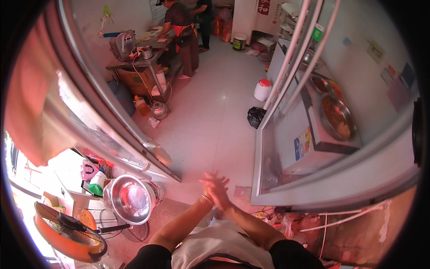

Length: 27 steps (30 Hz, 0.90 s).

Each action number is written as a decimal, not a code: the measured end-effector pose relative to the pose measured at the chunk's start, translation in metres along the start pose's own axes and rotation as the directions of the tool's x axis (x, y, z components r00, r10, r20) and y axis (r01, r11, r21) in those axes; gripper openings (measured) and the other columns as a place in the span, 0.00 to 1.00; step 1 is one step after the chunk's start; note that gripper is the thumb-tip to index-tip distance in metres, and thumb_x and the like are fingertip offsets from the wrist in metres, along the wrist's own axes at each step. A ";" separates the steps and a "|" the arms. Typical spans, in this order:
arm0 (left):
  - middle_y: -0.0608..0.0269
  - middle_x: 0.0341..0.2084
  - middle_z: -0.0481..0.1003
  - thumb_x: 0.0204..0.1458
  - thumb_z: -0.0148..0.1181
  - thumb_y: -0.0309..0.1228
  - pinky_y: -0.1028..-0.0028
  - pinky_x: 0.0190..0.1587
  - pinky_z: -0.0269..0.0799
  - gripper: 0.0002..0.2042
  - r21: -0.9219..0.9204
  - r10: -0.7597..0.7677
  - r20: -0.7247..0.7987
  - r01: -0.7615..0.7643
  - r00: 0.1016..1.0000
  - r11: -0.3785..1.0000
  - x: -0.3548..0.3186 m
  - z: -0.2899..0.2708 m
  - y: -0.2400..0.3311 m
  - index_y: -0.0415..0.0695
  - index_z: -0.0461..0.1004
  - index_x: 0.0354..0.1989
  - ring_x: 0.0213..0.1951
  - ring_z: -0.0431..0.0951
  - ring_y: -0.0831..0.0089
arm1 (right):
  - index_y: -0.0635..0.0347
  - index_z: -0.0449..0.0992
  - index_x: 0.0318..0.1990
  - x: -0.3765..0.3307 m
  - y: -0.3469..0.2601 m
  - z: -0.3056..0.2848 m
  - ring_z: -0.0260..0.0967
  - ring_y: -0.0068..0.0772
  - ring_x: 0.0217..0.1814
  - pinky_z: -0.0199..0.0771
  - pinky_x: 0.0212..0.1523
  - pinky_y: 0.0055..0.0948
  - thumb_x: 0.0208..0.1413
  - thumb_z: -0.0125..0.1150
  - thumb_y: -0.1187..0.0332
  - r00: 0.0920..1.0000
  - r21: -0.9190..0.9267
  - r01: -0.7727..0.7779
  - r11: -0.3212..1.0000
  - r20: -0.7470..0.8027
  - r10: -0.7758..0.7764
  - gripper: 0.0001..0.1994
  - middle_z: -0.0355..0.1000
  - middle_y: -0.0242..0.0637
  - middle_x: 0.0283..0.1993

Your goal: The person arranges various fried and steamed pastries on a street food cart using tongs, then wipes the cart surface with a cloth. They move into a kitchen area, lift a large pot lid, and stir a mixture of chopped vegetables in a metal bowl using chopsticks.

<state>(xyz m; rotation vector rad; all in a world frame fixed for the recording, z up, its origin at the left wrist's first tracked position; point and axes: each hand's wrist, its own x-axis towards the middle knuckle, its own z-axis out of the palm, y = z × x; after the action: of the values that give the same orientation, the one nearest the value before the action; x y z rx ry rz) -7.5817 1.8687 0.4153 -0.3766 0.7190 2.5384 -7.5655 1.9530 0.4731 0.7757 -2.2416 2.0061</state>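
Observation:
My left hand (223, 182) and my right hand (217, 193) meet in front of me, one laid across the other. Their fingers are stretched and partly spread, crossing at the tips. I see no object in either one. A thin bracelet (207, 199) circles my left wrist. Part of the left palm is covered by the right hand. A light apron (219, 246) covers my front below the hands. Left of them, the nearest thing is a shiny metal basin (117, 201) on a bucket-like container (156, 193).
A sliding glass door frame (256, 179) borders the doorway ahead. Inside, two people work by a metal table (150, 60). A kettle (159, 110) stands on the floor. At right are a white bucket (262, 91), a black bag (256, 116) and food pans (351, 127). An orange pan-shaped thing (49, 235) sits lower left.

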 end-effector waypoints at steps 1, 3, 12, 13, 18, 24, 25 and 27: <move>0.55 0.60 0.55 0.54 0.45 0.54 0.58 0.59 0.55 0.33 -0.090 0.199 0.125 -0.188 0.972 0.978 0.031 -0.029 -0.005 0.58 0.46 0.66 0.60 0.58 0.58 | 0.61 0.65 0.56 0.033 0.018 -0.015 0.46 0.40 0.69 0.41 0.66 0.38 0.61 0.43 0.58 0.997 -0.016 0.078 0.997 0.008 -0.078 0.21 0.55 0.47 0.63; 0.56 0.60 0.55 0.52 0.51 0.50 0.62 0.59 0.53 0.34 0.705 0.105 0.253 -0.258 0.962 0.661 0.081 -0.010 0.023 0.57 0.46 0.66 0.59 0.58 0.63 | 0.57 0.70 0.50 0.063 0.103 -0.064 0.60 0.40 0.59 0.60 0.56 0.37 0.54 0.51 0.59 0.995 -0.731 0.077 0.678 0.018 -0.093 0.18 0.63 0.41 0.56; 0.53 0.54 0.66 0.45 0.59 0.46 0.61 0.60 0.56 0.27 0.929 0.101 -0.081 0.112 0.992 -0.354 0.275 -0.120 0.211 0.49 0.68 0.53 0.58 0.61 0.55 | 0.58 0.80 0.30 0.094 0.311 -0.233 0.70 0.28 0.28 0.70 0.33 0.30 0.50 0.60 0.61 0.850 -0.523 -0.416 0.744 0.067 0.523 0.10 0.74 0.36 0.25; 0.53 0.52 0.68 0.46 0.58 0.48 0.62 0.57 0.60 0.29 0.888 0.081 -0.230 0.244 0.970 -0.390 0.284 -0.150 0.231 0.44 0.67 0.54 0.55 0.66 0.58 | 0.58 0.80 0.27 0.103 0.298 -0.247 0.70 0.27 0.26 0.70 0.32 0.29 0.49 0.61 0.59 0.693 -0.313 -0.695 0.648 -0.051 0.719 0.11 0.74 0.37 0.24; 0.51 0.46 0.72 0.46 0.55 0.53 0.59 0.45 0.69 0.33 0.558 -0.102 -0.830 0.805 0.549 -0.202 0.323 -0.172 0.300 0.33 0.69 0.49 0.45 0.73 0.61 | 0.63 0.80 0.25 0.130 0.275 -0.318 0.72 0.27 0.22 0.74 0.30 0.26 0.45 0.65 0.61 0.085 -0.226 -0.973 0.039 -0.197 0.977 0.12 0.76 0.37 0.23; 0.50 0.43 0.74 0.45 0.56 0.54 0.59 0.44 0.70 0.33 0.551 -0.224 -0.826 0.825 0.518 -0.125 0.432 -0.187 0.346 0.32 0.70 0.48 0.43 0.74 0.59 | 0.64 0.78 0.34 0.231 0.354 -0.339 0.72 0.30 0.26 0.74 0.26 0.27 0.44 0.64 0.73 0.159 0.248 -0.941 0.230 -0.273 0.949 0.09 0.75 0.40 0.28; 0.50 0.43 0.74 0.45 0.56 0.54 0.59 0.44 0.70 0.33 0.547 -0.220 -0.828 0.830 0.516 -0.113 0.457 -0.190 0.356 0.32 0.70 0.47 0.43 0.74 0.59 | 0.60 0.79 0.33 0.269 0.363 -0.345 0.71 0.29 0.24 0.71 0.24 0.25 0.45 0.64 0.70 0.105 0.263 -0.950 0.167 -0.234 0.967 0.07 0.75 0.37 0.28; 0.50 0.42 0.74 0.44 0.57 0.54 0.59 0.43 0.70 0.34 0.550 -0.216 -0.826 0.828 0.520 -0.108 0.516 -0.188 0.378 0.31 0.70 0.47 0.42 0.74 0.58 | 0.61 0.79 0.28 0.323 0.394 -0.364 0.71 0.27 0.24 0.73 0.26 0.27 0.44 0.63 0.69 0.248 0.113 -0.952 0.283 -0.254 0.935 0.06 0.74 0.35 0.23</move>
<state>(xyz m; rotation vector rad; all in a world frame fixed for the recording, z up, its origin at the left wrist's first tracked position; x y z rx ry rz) -8.1885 1.6697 0.2235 -0.6653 1.7270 0.6585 -8.1070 2.2024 0.2818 -1.2329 -2.8124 2.0266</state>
